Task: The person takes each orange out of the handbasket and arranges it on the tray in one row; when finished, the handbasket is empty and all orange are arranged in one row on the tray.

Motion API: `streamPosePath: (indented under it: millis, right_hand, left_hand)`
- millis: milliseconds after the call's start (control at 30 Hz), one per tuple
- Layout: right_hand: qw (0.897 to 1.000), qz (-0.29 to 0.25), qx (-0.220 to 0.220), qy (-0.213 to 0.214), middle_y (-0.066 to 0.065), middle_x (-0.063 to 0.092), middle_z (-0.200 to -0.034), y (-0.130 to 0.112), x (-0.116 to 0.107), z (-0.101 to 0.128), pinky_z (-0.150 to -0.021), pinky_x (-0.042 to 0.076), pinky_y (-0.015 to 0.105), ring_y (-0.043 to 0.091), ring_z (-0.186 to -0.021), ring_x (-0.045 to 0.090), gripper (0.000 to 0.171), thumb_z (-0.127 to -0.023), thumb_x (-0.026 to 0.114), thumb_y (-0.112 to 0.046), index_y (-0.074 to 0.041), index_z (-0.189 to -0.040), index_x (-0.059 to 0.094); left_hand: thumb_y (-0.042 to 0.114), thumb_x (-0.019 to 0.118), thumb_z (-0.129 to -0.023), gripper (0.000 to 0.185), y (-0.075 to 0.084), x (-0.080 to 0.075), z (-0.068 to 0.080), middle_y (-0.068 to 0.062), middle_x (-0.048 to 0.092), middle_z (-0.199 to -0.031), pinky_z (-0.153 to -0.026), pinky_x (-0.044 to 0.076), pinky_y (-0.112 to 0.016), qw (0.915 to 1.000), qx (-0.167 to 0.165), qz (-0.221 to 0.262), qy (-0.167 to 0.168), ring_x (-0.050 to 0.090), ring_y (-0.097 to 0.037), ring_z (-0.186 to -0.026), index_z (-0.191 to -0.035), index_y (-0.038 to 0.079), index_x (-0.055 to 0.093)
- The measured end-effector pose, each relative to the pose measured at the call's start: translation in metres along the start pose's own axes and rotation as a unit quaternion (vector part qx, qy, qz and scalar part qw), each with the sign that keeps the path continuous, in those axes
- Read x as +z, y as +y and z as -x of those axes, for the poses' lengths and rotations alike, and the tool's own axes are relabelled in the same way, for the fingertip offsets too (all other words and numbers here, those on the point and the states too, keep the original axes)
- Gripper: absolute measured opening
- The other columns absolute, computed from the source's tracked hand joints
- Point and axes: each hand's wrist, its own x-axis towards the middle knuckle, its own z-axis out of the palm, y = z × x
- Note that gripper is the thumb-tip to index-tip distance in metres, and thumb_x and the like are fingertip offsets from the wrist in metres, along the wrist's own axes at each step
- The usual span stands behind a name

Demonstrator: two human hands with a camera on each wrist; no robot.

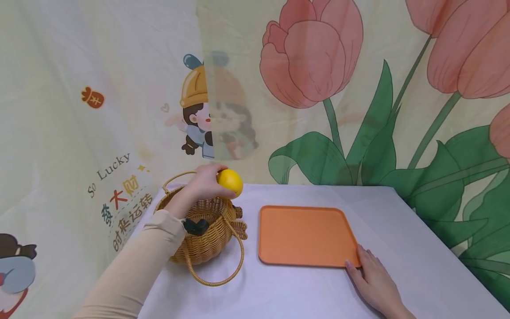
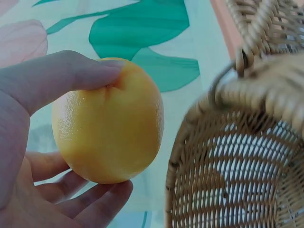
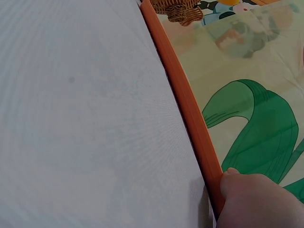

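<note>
My left hand [image 1: 207, 181] holds a yellow citrus fruit [image 1: 230, 183] above the right side of a wicker basket's opening. In the left wrist view the thumb lies over the top of the fruit [image 2: 111, 128], with the fingers curled beneath it. The woven basket [image 1: 209, 248] stands on the left of the table, one handle hanging down at the front; my forearm hides part of it. At the front right corner of an orange tray [image 1: 307, 237], my right hand [image 1: 376, 279] grips the rim between thumb and fingers. The tray lies flat with nothing on it.
A white cloth covers the table [image 1: 303, 292]. Behind it hangs a curtain [image 1: 239, 35] printed with tulips and cartoon figures, which also runs along the left side. The basket stands left of the tray, a small gap between them.
</note>
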Motion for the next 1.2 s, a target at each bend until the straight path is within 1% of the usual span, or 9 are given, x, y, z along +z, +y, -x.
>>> streamPosePath:
  millis: [100, 200, 333, 467, 567, 767, 1000, 1133, 1200]
  right_hand:
    - [1.000, 0.002, 0.001, -0.001, 0.030, 0.030, -0.141, 0.000, 0.000, 0.000, -0.100, 0.018, 0.060, 0.048, -0.128, 0.023, 0.089, -0.090, 0.036, -0.062, 0.008, -0.143, 0.021]
    - [1.000, 0.003, 0.001, 0.001, 0.030, 0.030, -0.141, -0.001, 0.000, 0.000, -0.100, 0.018, 0.060, 0.048, -0.128, 0.023, 0.089, -0.090, 0.036, -0.062, 0.009, -0.142, 0.021]
    - [1.000, 0.001, 0.003, -0.001, 0.030, 0.030, -0.141, -0.001, 0.000, 0.001, -0.100, 0.018, 0.060, 0.047, -0.128, 0.023, 0.089, -0.090, 0.036, -0.062, 0.009, -0.142, 0.022]
    - [1.000, -0.001, 0.008, -0.005, 0.030, 0.030, -0.141, -0.001, 0.000, 0.002, -0.100, 0.018, 0.060, 0.047, -0.129, 0.023, 0.089, -0.090, 0.037, -0.062, 0.009, -0.142, 0.021]
    - [1.000, -0.001, 0.005, -0.001, 0.029, 0.031, -0.140, 0.000, 0.000, 0.002, -0.100, 0.019, 0.060, 0.047, -0.128, 0.023, 0.088, -0.090, 0.037, -0.061, 0.008, -0.142, 0.022]
    - [1.000, -0.001, -0.016, 0.023, 0.027, 0.034, -0.140, 0.001, 0.001, -0.001, -0.100, 0.020, 0.058, 0.046, -0.129, 0.025, 0.084, -0.092, 0.038, -0.058, 0.007, -0.142, 0.025]
    - [1.000, -0.004, -0.017, 0.023, 0.025, 0.033, -0.141, 0.002, 0.000, -0.002, -0.100, 0.020, 0.058, 0.045, -0.129, 0.025, 0.082, -0.092, 0.040, -0.057, 0.005, -0.143, 0.025]
    - [0.999, -0.007, -0.018, 0.025, 0.025, 0.034, -0.141, 0.004, 0.000, 0.000, -0.100, 0.020, 0.059, 0.045, -0.129, 0.025, 0.082, -0.092, 0.040, -0.057, 0.005, -0.143, 0.025]
    - [0.999, -0.009, -0.026, 0.028, 0.025, 0.034, -0.141, 0.005, 0.000, -0.002, -0.100, 0.021, 0.059, 0.045, -0.129, 0.025, 0.081, -0.092, 0.041, -0.056, 0.005, -0.143, 0.025]
  left_hand:
    - [0.036, 0.083, -0.062, 0.085, 0.005, 0.005, -0.001, -0.009, 0.055, -0.117, -0.083, 0.042, -0.040, 0.9999, 0.005, -0.001, -0.011, 0.050, -0.024, -0.098, -0.132, 0.004, 0.046]
    - [0.035, 0.082, -0.062, 0.086, 0.008, 0.010, -0.003, -0.010, 0.053, -0.119, -0.084, 0.041, -0.040, 0.9998, 0.004, 0.012, -0.019, 0.049, -0.024, -0.099, -0.133, 0.004, 0.045]
    - [0.033, 0.082, -0.062, 0.086, 0.011, 0.018, -0.006, -0.009, 0.053, -0.120, -0.082, 0.043, -0.038, 0.9991, 0.000, 0.035, -0.025, 0.050, -0.023, -0.098, -0.133, 0.004, 0.044]
    - [0.033, 0.083, -0.062, 0.088, 0.015, 0.024, -0.008, -0.009, 0.053, -0.119, -0.081, 0.044, -0.036, 0.9986, -0.003, 0.044, -0.031, 0.052, -0.023, -0.096, -0.134, 0.003, 0.043]
    - [0.032, 0.083, -0.063, 0.089, 0.019, 0.026, -0.009, -0.010, 0.053, -0.119, -0.082, 0.044, -0.037, 0.9981, -0.001, 0.049, -0.036, 0.052, -0.023, -0.096, -0.135, 0.002, 0.041]
    - [0.031, 0.083, -0.064, 0.089, 0.022, 0.026, -0.008, -0.012, 0.051, -0.122, -0.082, 0.044, -0.038, 0.9970, -0.006, 0.063, -0.045, 0.052, -0.025, -0.098, -0.136, 0.001, 0.039]
    - [0.035, 0.083, -0.061, 0.090, 0.020, 0.031, -0.011, -0.009, 0.052, -0.120, -0.078, 0.045, -0.036, 0.9981, 0.000, 0.049, -0.037, 0.052, -0.023, -0.095, -0.135, 0.003, 0.042]
    - [0.034, 0.084, -0.061, 0.089, 0.022, 0.035, -0.013, -0.008, 0.052, -0.120, -0.077, 0.046, -0.037, 0.9980, 0.001, 0.052, -0.036, 0.052, -0.023, -0.095, -0.134, 0.004, 0.043]
    - [0.035, 0.084, -0.061, 0.091, 0.022, 0.035, -0.013, -0.009, 0.051, -0.122, -0.079, 0.046, -0.037, 0.9975, -0.002, 0.058, -0.040, 0.051, -0.024, -0.097, -0.135, 0.004, 0.041]
